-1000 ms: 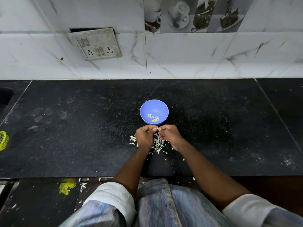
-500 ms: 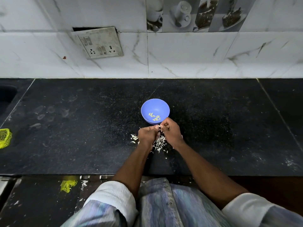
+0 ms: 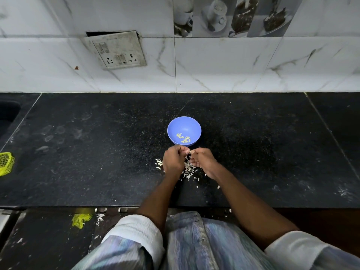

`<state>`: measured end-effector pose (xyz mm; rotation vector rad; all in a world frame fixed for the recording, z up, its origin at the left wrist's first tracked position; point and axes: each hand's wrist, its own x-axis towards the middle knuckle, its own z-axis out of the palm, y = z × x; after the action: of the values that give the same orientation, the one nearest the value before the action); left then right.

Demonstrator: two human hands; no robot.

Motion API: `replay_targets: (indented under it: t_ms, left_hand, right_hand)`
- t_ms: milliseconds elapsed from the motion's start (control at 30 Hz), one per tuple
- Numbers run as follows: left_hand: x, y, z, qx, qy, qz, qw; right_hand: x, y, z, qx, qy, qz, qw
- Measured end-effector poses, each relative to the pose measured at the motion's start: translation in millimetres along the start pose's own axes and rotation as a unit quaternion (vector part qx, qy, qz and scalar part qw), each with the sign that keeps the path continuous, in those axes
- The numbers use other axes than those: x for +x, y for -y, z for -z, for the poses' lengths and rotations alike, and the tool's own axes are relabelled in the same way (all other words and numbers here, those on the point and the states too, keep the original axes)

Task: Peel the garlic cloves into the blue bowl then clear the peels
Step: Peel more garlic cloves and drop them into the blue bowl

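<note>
A blue bowl (image 3: 184,125) stands mid-counter with several peeled garlic cloves (image 3: 183,138) in its bottom. Just in front of it my left hand (image 3: 172,162) and my right hand (image 3: 203,162) meet, fingertips together, pinching a small garlic clove (image 3: 189,152) that is mostly hidden between them. Under and between my hands lies a heap of pale garlic peels (image 3: 189,170) on the black counter (image 3: 87,152). A few unpeeled-looking pieces (image 3: 158,162) lie left of my left hand.
A white tiled wall with a socket plate (image 3: 118,50) backs the counter. A yellow mesh basket (image 3: 5,163) sits at the left edge, near a dark sink opening (image 3: 7,114). A yellow net scrap (image 3: 80,220) and peel bits lie below the counter's front edge.
My right hand reached up toward the bowl's near rim half a second ago and has come back down; both hands again meet fingertip to fingertip in front of the bowl.
</note>
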<state>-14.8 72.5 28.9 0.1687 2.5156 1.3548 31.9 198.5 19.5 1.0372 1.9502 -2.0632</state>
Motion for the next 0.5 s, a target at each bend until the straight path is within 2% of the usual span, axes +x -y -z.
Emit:
replay_targets:
  t_ms: [100, 167, 233, 300, 333, 367, 433, 467, 500]
  left_hand:
    - [-6.1, -0.4, 7.9, 0.14, -0.012, -0.111, 0.984]
    - [-7.1, -1.7, 8.5, 0.246, -0.009, -0.164, 0.955]
    - [-4.1, -2.0, 5.5, 0.251, -0.01, -0.115, 0.961]
    - [-0.1, 0.5, -1.3, 0.173, 0.006, -0.01, 0.985]
    - [3.7, 0.7, -5.9, 0.088, 0.029, 0.061, 0.994]
    - [7.6, -1.0, -10.3, -0.028, 0.053, 0.137, 0.989]
    - [8.8, -10.7, -13.5, -0.24, 0.097, 0.271, 0.927]
    - [8.6, -13.3, -12.4, -0.277, 0.107, 0.3, 0.906]
    - [8.1, -14.9, -10.7, -0.28, 0.116, 0.299, 0.905]
  right_hand:
    - [0.1, 7.2, -2.3, 0.078, 0.021, -0.089, 0.993]
    - [-0.9, 8.9, -3.8, 0.083, 0.018, -0.105, 0.991]
    - [0.6, 5.0, -4.4, 0.028, -0.006, -0.049, 0.998]
    - [1.1, 0.7, -3.1, -0.061, -0.045, 0.068, 0.995]
    - [0.8, -1.3, -2.3, -0.092, -0.061, 0.121, 0.986]
    - [1.2, -2.8, -1.0, -0.111, -0.073, 0.158, 0.978]
    - [1.7, -2.7, 2.4, -0.122, -0.081, 0.191, 0.971]
    - [1.7, -1.6, 3.5, -0.122, -0.078, 0.196, 0.97]
    - [1.9, -0.9, 4.4, -0.121, -0.073, 0.191, 0.971]
